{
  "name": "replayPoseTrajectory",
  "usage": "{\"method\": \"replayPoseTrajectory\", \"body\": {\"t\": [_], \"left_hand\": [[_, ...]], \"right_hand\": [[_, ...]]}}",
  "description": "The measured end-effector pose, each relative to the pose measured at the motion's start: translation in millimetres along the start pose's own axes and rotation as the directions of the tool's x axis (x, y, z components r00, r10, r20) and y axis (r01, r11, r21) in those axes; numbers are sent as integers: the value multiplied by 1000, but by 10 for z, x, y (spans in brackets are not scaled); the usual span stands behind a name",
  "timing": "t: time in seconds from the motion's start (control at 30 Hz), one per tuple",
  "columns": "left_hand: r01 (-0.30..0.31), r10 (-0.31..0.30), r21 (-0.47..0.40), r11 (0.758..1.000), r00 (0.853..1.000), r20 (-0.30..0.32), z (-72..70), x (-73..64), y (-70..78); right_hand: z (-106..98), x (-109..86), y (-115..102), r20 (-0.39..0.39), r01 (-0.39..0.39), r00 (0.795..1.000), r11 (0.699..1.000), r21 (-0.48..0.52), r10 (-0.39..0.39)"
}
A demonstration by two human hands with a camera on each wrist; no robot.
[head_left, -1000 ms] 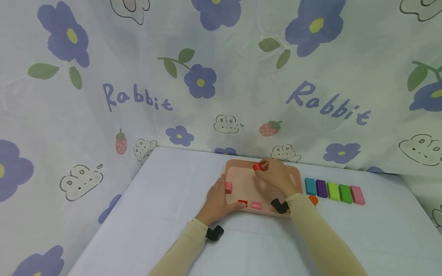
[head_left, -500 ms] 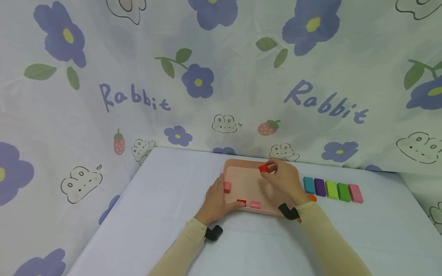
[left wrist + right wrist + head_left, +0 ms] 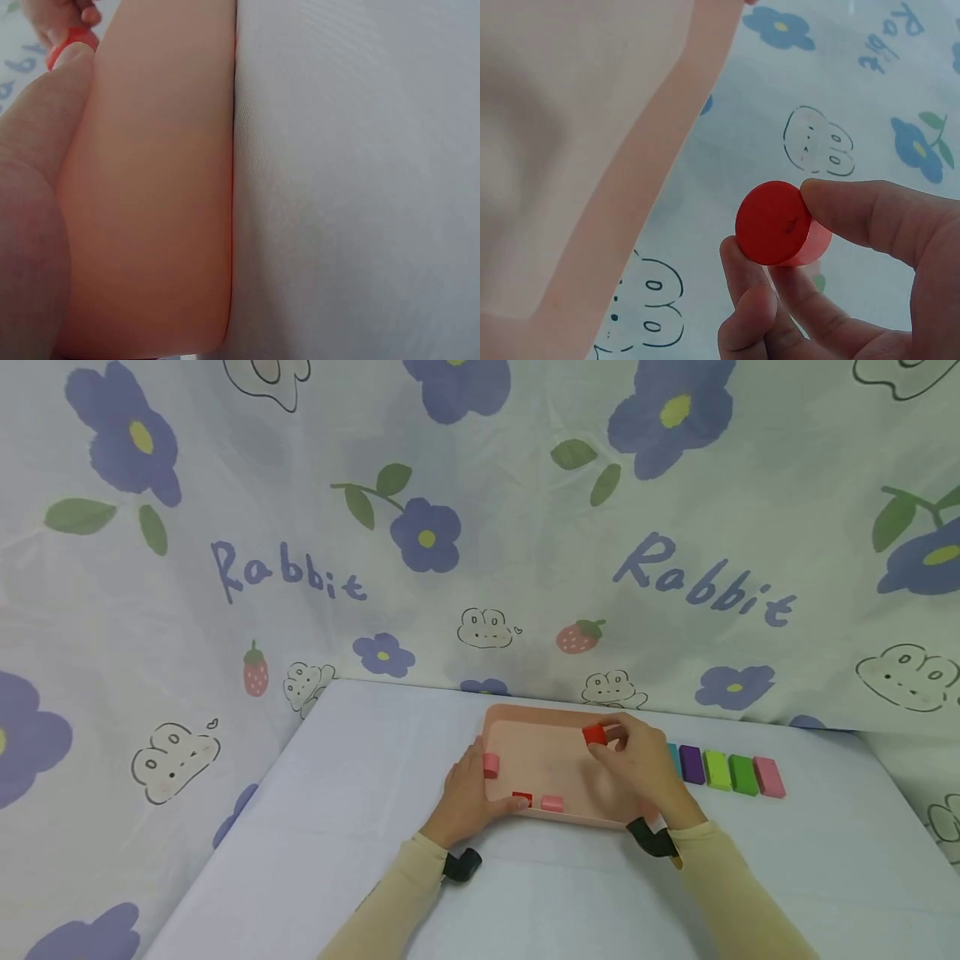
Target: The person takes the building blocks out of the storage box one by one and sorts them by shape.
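Observation:
In the head view, my right hand holds a red cylinder block over the right part of the shallow pink tray. The right wrist view shows the red cylinder block between thumb and fingertips, its round face toward the camera. My left hand lies against the tray's near left corner, fingers extended along the left side and thumb across the front rim. The thumb tip overlaps a red block in the tray. A pink block lies beside it, and another pink block at the left wall.
A row of blocks stands on the white table right of the tray: blue, partly behind my right hand, then purple, yellow-green, green and pink. A patterned cloth hangs behind the table.
My right hand has moved right and slightly toward me with the red cylinder block, now overlapping the blue block. An orange round piece right of the tray has become hidden. My left hand stays put.

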State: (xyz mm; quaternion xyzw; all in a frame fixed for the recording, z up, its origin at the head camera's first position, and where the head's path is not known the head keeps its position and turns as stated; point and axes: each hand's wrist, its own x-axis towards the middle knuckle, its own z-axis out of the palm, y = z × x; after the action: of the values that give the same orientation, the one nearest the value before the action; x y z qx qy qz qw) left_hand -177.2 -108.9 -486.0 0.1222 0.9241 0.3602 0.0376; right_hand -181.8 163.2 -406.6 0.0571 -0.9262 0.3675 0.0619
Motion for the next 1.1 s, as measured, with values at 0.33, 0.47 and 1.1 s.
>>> {"method": "replayPoseTrajectory", "body": {"t": [0.33, 0.47, 1.1], "left_hand": [[-6, 6, 7, 1000, 1000, -4, -25, -9, 29], [2, -2, 0, 1000, 1000, 0, -20, -6, 30], [-11, 11, 44, 999, 1000, 5, -17, 2, 13]], "right_hand": [[-124, -165, 99, -63, 29, 998, 1000, -9, -30], [-162, -219, 193, -111, 67, 991, 998, -16, -69], [-378, -498, 548, -123, -94, 988, 995, -36, 89]]}}
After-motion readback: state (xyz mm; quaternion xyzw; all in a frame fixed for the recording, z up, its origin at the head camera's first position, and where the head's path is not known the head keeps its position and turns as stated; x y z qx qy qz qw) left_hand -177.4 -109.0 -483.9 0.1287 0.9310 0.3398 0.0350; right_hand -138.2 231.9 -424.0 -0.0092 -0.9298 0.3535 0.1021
